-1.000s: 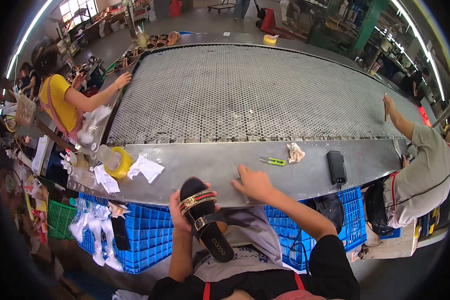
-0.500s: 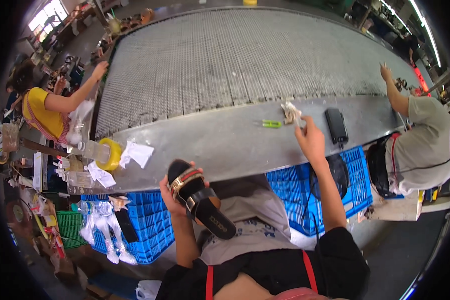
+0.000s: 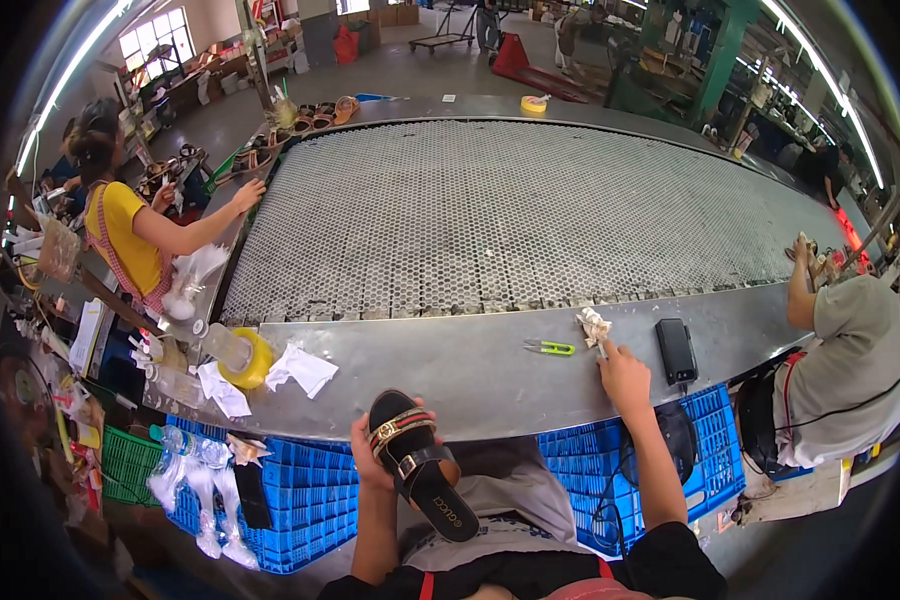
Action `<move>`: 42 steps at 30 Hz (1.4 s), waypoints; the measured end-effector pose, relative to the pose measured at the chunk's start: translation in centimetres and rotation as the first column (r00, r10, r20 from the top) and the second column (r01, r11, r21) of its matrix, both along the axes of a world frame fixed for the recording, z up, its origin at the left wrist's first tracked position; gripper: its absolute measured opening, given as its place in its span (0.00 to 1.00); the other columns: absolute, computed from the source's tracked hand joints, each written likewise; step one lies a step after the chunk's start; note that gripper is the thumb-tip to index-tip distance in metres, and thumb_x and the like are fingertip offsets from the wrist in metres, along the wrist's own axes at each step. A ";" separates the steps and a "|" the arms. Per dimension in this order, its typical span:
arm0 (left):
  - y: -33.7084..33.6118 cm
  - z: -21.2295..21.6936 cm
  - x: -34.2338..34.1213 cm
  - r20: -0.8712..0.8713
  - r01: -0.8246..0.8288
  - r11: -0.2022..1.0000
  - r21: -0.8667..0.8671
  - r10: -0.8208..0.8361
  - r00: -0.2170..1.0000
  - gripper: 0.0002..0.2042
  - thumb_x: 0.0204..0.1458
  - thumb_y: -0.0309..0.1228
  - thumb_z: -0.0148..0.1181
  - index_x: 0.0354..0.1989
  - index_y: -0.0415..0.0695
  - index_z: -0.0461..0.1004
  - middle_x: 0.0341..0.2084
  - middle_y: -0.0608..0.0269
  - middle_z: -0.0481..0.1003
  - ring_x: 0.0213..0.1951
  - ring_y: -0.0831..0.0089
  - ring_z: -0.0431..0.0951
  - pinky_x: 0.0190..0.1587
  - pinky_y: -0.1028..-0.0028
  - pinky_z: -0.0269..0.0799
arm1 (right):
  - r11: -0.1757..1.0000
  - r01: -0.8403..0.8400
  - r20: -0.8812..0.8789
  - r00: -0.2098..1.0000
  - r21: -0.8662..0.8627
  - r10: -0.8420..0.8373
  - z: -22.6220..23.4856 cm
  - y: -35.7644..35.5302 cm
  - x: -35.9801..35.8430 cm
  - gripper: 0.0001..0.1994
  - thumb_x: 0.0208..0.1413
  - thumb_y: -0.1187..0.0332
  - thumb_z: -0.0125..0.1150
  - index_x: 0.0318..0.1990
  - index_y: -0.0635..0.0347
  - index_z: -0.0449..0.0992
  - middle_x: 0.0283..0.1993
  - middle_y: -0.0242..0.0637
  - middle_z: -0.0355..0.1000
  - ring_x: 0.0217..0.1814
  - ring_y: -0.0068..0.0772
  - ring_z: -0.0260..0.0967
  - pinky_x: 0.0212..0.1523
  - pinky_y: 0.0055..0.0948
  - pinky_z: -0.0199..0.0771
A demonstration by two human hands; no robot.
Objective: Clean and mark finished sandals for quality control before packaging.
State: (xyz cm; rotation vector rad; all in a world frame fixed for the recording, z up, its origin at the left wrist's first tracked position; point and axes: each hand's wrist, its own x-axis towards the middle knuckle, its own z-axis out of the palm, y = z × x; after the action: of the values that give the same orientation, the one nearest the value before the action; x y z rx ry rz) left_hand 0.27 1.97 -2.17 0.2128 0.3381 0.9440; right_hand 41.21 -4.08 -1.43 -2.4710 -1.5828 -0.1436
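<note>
Around half past six in view, the left hand (image 3: 368,452) grips a black slide sandal (image 3: 418,464) (striped band, buckled strap). Rightward on the bench (image 3: 450,375), toward four o'clock, lie green thread snips (image 3: 552,348), then a crumpled cloth (image 3: 593,325). The right hand (image 3: 626,380) has moved over to it, fingers extended; I cannot tell whether they pinch it. Both hands now seem occupied.

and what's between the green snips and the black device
In the head view, the crumpled wad and the right hand are between the green snips and the black device.
</note>
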 end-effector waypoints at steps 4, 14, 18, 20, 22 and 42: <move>0.2 0.4 0.2 0.104 0.034 0.999 -0.016 -0.032 0.994 0.34 0.60 0.50 0.34 0.61 0.29 0.63 0.46 0.33 0.75 0.42 0.40 0.81 0.45 0.46 0.82 | 1.000 0.012 0.005 1.000 -0.001 -0.012 -0.6 -0.3 0.2 0.18 0.58 0.62 0.59 0.56 0.50 0.72 0.38 0.43 0.74 0.33 0.53 0.77 0.32 0.50 0.78; 0.7 0.0 1.3 0.152 0.177 0.982 -0.065 -0.165 0.974 0.36 0.59 0.53 0.34 0.62 0.30 0.63 0.48 0.34 0.75 0.44 0.39 0.80 0.46 0.45 0.80 | 0.996 -0.026 -0.057 0.998 0.085 0.031 -1.1 -1.3 -0.7 0.23 0.58 0.64 0.58 0.62 0.53 0.68 0.41 0.45 0.72 0.35 0.53 0.76 0.33 0.50 0.77; 1.0 -0.3 1.7 0.147 0.203 0.977 -0.069 -0.191 0.971 0.37 0.59 0.53 0.34 0.62 0.30 0.63 0.48 0.35 0.75 0.43 0.38 0.80 0.45 0.45 0.79 | 0.990 -0.048 -0.066 0.996 0.135 0.057 -0.3 -1.6 -0.5 0.21 0.56 0.66 0.58 0.59 0.54 0.72 0.38 0.45 0.73 0.35 0.54 0.76 0.34 0.49 0.77; 1.0 -0.6 1.6 0.168 0.221 0.974 -0.041 -0.211 0.963 0.37 0.58 0.54 0.34 0.62 0.30 0.63 0.49 0.34 0.74 0.44 0.38 0.80 0.46 0.45 0.79 | 0.983 -0.057 -0.078 0.994 0.175 0.072 0.3 -1.4 -0.4 0.21 0.54 0.67 0.58 0.57 0.54 0.74 0.37 0.44 0.73 0.35 0.54 0.76 0.35 0.49 0.76; 1.5 -1.1 1.6 0.144 0.209 0.977 -0.041 -0.201 0.969 0.37 0.58 0.54 0.35 0.63 0.30 0.63 0.49 0.34 0.74 0.44 0.38 0.80 0.46 0.44 0.79 | 0.988 -0.020 -0.119 0.992 0.156 0.039 0.7 -1.4 -0.3 0.21 0.52 0.68 0.59 0.55 0.53 0.76 0.37 0.44 0.74 0.35 0.53 0.76 0.36 0.49 0.76; -1.0 -1.4 1.0 0.164 0.109 0.994 0.008 -0.109 0.980 0.33 0.65 0.55 0.33 0.65 0.38 0.64 0.59 0.43 0.70 0.53 0.46 0.77 0.51 0.42 0.76 | 0.962 -0.113 -0.242 0.954 0.250 0.175 -1.9 -3.0 1.9 0.22 0.53 0.73 0.61 0.57 0.64 0.76 0.30 0.40 0.70 0.29 0.34 0.63 0.36 0.34 0.68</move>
State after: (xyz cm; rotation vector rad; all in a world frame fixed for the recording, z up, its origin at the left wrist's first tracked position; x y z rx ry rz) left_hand 1.25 0.99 -3.53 0.1500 0.1729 0.8469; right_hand 43.08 -7.08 -3.31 -2.0900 -1.5300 0.0194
